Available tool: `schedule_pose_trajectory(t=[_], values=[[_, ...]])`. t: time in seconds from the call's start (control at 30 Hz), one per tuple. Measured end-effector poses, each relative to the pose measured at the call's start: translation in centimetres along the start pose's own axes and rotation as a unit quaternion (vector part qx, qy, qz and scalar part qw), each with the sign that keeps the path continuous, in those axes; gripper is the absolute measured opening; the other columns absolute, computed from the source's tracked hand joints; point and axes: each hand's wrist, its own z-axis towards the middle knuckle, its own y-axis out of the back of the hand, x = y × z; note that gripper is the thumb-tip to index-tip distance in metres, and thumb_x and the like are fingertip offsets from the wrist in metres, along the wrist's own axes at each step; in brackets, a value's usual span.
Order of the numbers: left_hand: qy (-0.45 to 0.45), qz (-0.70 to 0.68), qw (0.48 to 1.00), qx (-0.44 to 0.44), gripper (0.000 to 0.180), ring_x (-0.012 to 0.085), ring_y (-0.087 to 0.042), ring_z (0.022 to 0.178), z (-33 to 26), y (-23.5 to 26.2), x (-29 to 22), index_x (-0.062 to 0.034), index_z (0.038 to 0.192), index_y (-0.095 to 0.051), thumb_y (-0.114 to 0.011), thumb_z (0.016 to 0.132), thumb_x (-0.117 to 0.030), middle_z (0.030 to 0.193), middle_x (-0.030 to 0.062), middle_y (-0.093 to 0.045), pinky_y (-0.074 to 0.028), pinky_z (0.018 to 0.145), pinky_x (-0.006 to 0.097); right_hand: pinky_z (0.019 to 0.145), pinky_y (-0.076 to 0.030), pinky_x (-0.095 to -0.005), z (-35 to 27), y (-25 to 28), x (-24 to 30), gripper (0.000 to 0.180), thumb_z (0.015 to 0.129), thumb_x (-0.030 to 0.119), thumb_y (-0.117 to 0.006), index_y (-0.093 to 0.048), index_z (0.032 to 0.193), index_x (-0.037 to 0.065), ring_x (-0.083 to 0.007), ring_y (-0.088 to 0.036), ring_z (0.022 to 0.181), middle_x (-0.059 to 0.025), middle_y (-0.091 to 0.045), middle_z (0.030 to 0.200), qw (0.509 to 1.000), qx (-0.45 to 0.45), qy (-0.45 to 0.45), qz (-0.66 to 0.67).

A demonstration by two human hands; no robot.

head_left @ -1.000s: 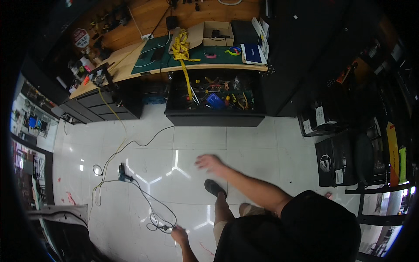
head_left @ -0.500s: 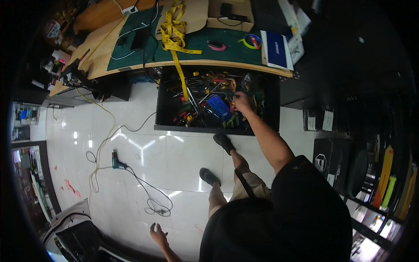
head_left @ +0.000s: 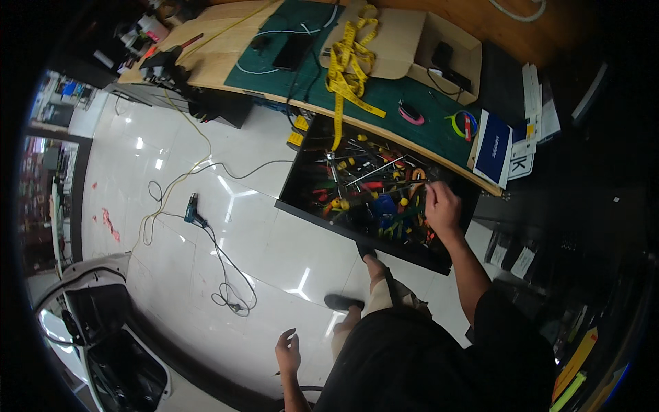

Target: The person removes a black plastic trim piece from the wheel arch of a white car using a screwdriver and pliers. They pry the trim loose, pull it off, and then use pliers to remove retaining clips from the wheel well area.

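My right hand [head_left: 443, 207] is over the right part of an open black drawer [head_left: 364, 237] crowded with hand tools. Its fingers are pinched together beside a thin dark rod; whether they grip it is unclear. Around it lie red and yellow handled tools, an orange ring-shaped piece [head_left: 418, 176] and a blue case [head_left: 384, 204], partly covered. Low over the floor, my left hand [head_left: 288, 351] hangs with curled fingers. Small dark bits show at its fingertips and beside the palm, too small to name.
On the workbench's green mat [head_left: 274, 38] lie a yellow measuring tape [head_left: 347, 65], hanging into the drawer, an open cardboard box [head_left: 391, 41], a pink-and-black object [head_left: 410, 113] and a blue booklet [head_left: 494, 147]. A corded heat gun [head_left: 193, 208] and loose cables lie on the tiled floor.
The view has turned, so bench and drawer appear tilted. My right hand has lifted from among the tools toward the drawer's right side. The blue case is now more covered.
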Motion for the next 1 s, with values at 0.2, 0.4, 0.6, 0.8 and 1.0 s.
schedule_pose_trajectory(t=[0.2,0.4,0.6,0.8,1.0], values=[[0.042,-0.101,0.990,-0.088,0.027,0.0223,-0.070,0.088,-2.6,-0.2,6.5,0.0028,0.117,-0.067,-0.060,0.095,-0.012,0.101,0.0157,-0.072,-0.056,0.074,0.035,0.076,-0.050,-0.0393,12.3,5.6,8.9,0.009,0.086,0.000,-0.067,-0.065,0.095,0.000,-0.0356,-0.062,0.085,-0.0162,-0.062,0.090,0.955,-0.053,0.282,0.070],[-0.040,-0.275,0.937,-0.213,0.031,0.0290,-0.066,0.108,-14.4,-1.1,11.7,0.0013,0.124,-0.062,-0.058,0.096,-0.012,0.120,0.0172,-0.067,-0.055,0.090,0.036,0.075,-0.047,-0.0254,4.1,0.3,28.0,0.008,0.100,0.005,-0.058,-0.060,0.108,0.002,-0.0102,-0.054,0.081,-0.0031,-0.061,0.093,0.827,0.192,0.226,0.477],[-0.123,-0.363,0.885,-0.265,0.042,0.0258,-0.065,0.102,-27.0,2.5,14.4,-0.0059,0.136,-0.056,-0.060,0.099,-0.024,0.121,0.0151,-0.064,-0.053,0.086,0.037,0.058,-0.039,-0.0219,-29.9,2.7,46.0,0.010,0.101,0.008,-0.056,-0.062,0.105,0.002,-0.0067,-0.047,0.065,0.0004,-0.052,0.078,0.632,0.532,0.237,0.510],[-0.097,-0.411,0.860,-0.285,0.053,0.0271,-0.065,0.100,-35.2,0.4,25.1,-0.0024,0.145,-0.043,-0.058,0.099,-0.025,0.117,0.0194,-0.064,-0.052,0.087,0.039,0.049,-0.033,-0.0239,-54.6,9.2,55.0,0.019,0.104,0.022,-0.055,-0.057,0.105,0.003,-0.0074,-0.039,0.055,-0.0013,-0.048,0.073,0.365,0.745,0.134,0.542],[-0.054,-0.534,0.784,-0.310,0.035,0.0281,-0.065,0.098,-38.5,-2.4,34.0,-0.0002,0.124,-0.055,-0.055,0.101,-0.027,0.105,0.0166,-0.066,-0.050,0.087,0.038,0.050,-0.038,-0.0252,-65.5,10.2,61.3,0.020,0.106,0.022,-0.052,-0.057,0.107,0.003,-0.0101,-0.046,0.057,-0.0039,-0.052,0.078,0.297,0.812,0.065,0.498]])
